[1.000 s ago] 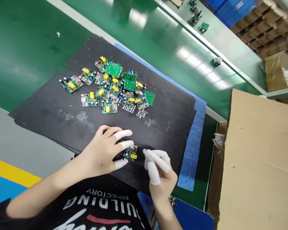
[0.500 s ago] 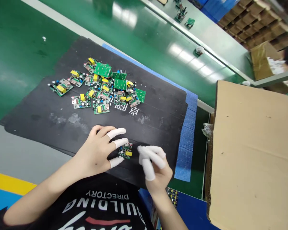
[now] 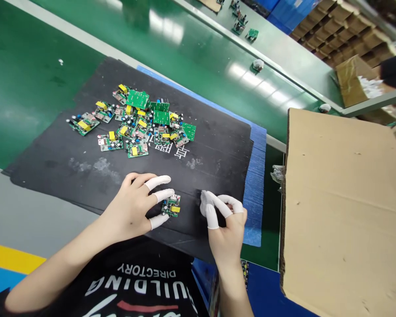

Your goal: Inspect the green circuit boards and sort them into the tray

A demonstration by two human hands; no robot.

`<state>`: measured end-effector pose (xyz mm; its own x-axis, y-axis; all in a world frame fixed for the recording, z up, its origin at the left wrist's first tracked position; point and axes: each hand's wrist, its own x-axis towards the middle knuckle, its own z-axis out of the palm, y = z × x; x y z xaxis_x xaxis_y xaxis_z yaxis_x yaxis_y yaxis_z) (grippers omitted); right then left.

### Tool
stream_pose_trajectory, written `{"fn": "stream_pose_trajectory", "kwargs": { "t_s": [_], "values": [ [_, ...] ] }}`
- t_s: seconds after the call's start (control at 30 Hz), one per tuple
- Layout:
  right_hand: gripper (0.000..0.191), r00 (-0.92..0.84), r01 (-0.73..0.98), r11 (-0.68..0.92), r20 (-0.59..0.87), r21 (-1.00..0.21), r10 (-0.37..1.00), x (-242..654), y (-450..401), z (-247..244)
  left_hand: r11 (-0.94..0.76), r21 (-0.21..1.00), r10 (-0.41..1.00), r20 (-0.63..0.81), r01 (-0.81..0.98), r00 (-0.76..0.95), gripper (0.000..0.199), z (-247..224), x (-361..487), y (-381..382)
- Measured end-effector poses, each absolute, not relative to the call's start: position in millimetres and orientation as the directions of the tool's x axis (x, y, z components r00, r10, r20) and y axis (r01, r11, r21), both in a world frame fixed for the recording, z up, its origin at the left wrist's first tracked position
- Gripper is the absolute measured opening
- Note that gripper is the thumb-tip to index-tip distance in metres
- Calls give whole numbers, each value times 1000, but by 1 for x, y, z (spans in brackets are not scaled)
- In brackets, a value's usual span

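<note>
A small green circuit board [image 3: 171, 205] with a yellow component lies on the black mat [image 3: 214, 171] near its front edge. My left hand [image 3: 135, 204], wearing white finger cots, grips the board's left side between thumb and fingers. To the right of the board, my right hand [image 3: 226, 220] pinches a small, soft-looking grey lump [image 3: 204, 203] between finger-cotted fingertips, close above the mat. What the lump is made of cannot be made out. Farther back on the mat sits a loose pile of several similar boards [image 3: 137, 125], some with their green undersides up.
A large cardboard box [image 3: 343, 207] stands to the right. Blue sheeting [image 3: 255, 189] shows under the mat's right edge. Beyond the green surface, a metal bench [image 3: 277, 48] carries more boards, and a person's arm shows near an open carton [image 3: 351, 83].
My right hand has moved right, away from the circuit board, with the grey lump now plainly visible in its fingers. My left hand keeps its grip on the board. The view has shifted slightly.
</note>
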<state>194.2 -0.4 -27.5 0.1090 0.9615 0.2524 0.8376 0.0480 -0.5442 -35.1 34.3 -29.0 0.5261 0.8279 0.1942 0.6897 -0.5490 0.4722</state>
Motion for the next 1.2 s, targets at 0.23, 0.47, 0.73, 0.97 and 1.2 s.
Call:
{"fn": "stream_pose_trajectory", "kwargs": {
  "t_s": [0.23, 0.47, 0.73, 0.97, 1.2],
  "values": [
    [31, 103, 906, 62, 360, -419, 927, 215, -8, -31, -542, 471, 832, 183, 696, 523, 36, -28, -35, 33],
    [63, -177, 915, 216, 142, -340, 974, 233, 2, -13, -553, 453, 825, 183, 700, 534, 36, -30, -36, 33],
    [47, -287, 870, 312, 122, -382, 950, 235, 25, -17, -549, 458, 829, 194, 699, 525, 34, -29, -35, 33],
    [27, -210, 875, 313, 292, -370, 933, 221, 18, -27, -548, 453, 830, 188, 703, 526, 34, -29, -34, 34],
    [45, -231, 868, 248, 93, -429, 969, 217, 17, -18, -547, 461, 831, 197, 699, 520, 35, -29, -34, 34]
  ]
}}
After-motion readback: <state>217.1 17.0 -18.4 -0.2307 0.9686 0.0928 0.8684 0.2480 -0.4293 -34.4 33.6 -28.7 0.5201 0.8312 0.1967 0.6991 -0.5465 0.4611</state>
